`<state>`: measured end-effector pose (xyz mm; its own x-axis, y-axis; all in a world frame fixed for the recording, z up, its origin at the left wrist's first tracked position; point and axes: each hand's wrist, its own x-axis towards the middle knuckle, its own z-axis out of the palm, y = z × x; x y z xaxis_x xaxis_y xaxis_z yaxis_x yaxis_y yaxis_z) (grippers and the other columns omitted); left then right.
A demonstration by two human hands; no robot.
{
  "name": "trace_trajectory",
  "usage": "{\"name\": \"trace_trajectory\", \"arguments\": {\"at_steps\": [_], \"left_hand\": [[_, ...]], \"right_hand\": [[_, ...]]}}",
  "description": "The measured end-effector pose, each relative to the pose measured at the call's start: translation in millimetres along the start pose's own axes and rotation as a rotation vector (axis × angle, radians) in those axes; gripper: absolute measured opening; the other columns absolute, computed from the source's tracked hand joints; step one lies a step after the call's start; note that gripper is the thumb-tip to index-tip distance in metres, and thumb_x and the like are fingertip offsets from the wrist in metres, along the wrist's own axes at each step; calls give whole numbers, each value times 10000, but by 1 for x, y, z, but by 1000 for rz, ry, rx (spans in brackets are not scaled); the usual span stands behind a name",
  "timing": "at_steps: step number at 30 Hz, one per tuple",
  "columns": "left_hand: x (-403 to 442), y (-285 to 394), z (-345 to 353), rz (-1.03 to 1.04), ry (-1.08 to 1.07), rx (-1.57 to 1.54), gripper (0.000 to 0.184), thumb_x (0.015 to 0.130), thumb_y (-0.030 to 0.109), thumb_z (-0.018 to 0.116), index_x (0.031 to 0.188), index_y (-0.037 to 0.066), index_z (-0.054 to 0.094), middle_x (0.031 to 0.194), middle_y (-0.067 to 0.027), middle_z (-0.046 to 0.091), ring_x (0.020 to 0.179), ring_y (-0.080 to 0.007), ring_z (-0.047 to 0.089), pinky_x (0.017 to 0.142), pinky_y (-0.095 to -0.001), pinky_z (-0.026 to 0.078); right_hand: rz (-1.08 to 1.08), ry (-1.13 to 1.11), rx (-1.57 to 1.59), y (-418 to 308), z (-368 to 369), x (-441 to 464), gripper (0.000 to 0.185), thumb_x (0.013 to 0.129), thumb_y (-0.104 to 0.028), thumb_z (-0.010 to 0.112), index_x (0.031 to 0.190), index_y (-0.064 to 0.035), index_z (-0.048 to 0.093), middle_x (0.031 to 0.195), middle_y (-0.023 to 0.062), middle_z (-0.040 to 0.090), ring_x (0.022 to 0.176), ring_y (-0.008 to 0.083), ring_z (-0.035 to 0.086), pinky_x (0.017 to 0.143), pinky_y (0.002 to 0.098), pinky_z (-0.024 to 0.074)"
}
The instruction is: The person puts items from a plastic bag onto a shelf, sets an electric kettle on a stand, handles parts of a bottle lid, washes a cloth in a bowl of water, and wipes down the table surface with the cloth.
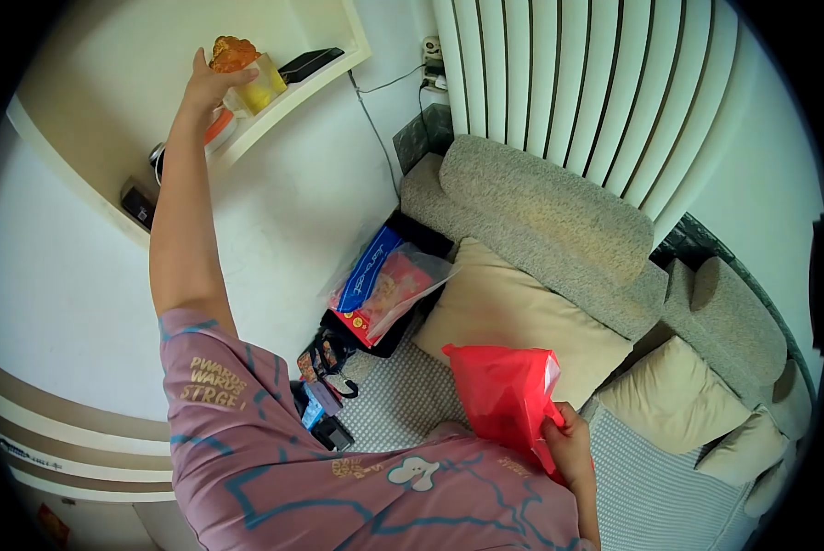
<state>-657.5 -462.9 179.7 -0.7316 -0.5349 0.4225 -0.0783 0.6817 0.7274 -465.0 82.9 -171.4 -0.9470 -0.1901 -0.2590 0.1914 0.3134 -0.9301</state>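
My left hand (214, 84) is stretched up to the wall shelf, thumb and fingers around an ornament (234, 53) with an amber, lumpy top. Its base is a clear, yellowish block (263, 88), which one finger crosses in front. My right hand (570, 444) is low on the right, closed on the edge of a red plastic bag (504, 390). The bag hangs in front of my shirt, its far end spread out over the sofa. What it contains is hidden.
A black flat box (311, 64) and a dark small device (137, 204) stand on the curved shelf (288, 108). Below are a grey sofa (550, 216), a beige cushion (513, 308), a clear-wrapped package (384, 285) and small items. A cable (372, 124) runs down the wall.
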Motion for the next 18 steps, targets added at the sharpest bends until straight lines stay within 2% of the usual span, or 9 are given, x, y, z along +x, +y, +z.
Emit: {"name": "trace_trajectory", "arguments": {"at_steps": [4, 6, 7, 9, 12, 13, 15, 16, 18], "left_hand": [[14, -11, 0, 25, -41, -68, 1242, 650, 101, 864, 1516, -5, -20, 1397, -262, 417, 1238, -352, 513, 1015, -425, 459], [19, -17, 0, 46, -62, 71, 1233, 687, 310, 849, 1515, -17, -4, 1420, -277, 384, 1255, -368, 498, 1035, -434, 435], [20, -16, 1, 47, -62, 74, 1233, 687, 310, 849, 1515, -17, -4, 1420, -277, 384, 1255, -368, 498, 1035, -434, 435], [21, -14, 9, -4, 122, 578, 1184, 733, 538, 738, 1513, -39, 59, 1455, -302, 325, 1289, -378, 466, 1041, -463, 420], [31, -5, 0, -18, 104, 576, 1126, 769, 629, 628, 1511, -48, 118, 1498, -287, 271, 1348, -360, 402, 1087, -449, 368], [39, -10, -7, -17, 103, 577, 1126, 769, 629, 628, 1511, -48, 118, 1498, -287, 271, 1348, -360, 402, 1087, -449, 368], [59, -26, -34, 167, -63, 259, 1018, 814, 525, 626, 1518, -30, 145, 1518, -256, 270, 1402, -333, 324, 1133, -412, 293], [66, -32, -43, 167, -64, 259, 1018, 814, 525, 626, 1518, -30, 145, 1518, -256, 270, 1402, -333, 324, 1133, -412, 293], [74, -44, -55, 68, -225, -72, 893, 849, 410, 608, 1515, -17, 193, 1482, -187, 350, 1386, -280, 341, 1145, -379, 259]], "right_hand": [[38, -7, 38, -10, 4, 1, 175, 879, -39, 607, 1043, 15, 641, 824, 82, 678, 747, 119, 626, 687, 278, 511], [28, -8, 34, -14, 8, 2, 177, 875, -33, 605, 1041, 14, 642, 825, 79, 678, 751, 118, 624, 693, 278, 510], [19, -7, 30, -15, 10, 3, 179, 870, -27, 604, 1039, 14, 643, 827, 76, 678, 755, 117, 623, 698, 278, 509], [15, -12, -4, -14, 11, 6, 183, 864, -20, 601, 1039, 15, 643, 825, 72, 676, 758, 112, 620, 700, 273, 508], [9, -5, -18, -12, 15, 8, 193, 854, -10, 597, 1040, 16, 643, 822, 68, 674, 758, 108, 617, 702, 267, 506], [6, 4, 8, -11, 16, 8, 198, 850, -8, 596, 1041, 16, 644, 821, 70, 674, 755, 109, 617, 702, 266, 505], [15, 5, -9, -15, 16, 7, 197, 853, -11, 596, 1042, 15, 644, 824, 72, 676, 755, 110, 617, 702, 267, 505], [21, 5, -26, -16, 16, 7, 197, 855, -15, 595, 1044, 13, 645, 826, 74, 678, 756, 111, 618, 702, 268, 505], [42, 5, 2, -14, 17, 6, 195, 858, -17, 594, 1044, 13, 645, 828, 76, 679, 755, 111, 618, 701, 267, 505]]}}
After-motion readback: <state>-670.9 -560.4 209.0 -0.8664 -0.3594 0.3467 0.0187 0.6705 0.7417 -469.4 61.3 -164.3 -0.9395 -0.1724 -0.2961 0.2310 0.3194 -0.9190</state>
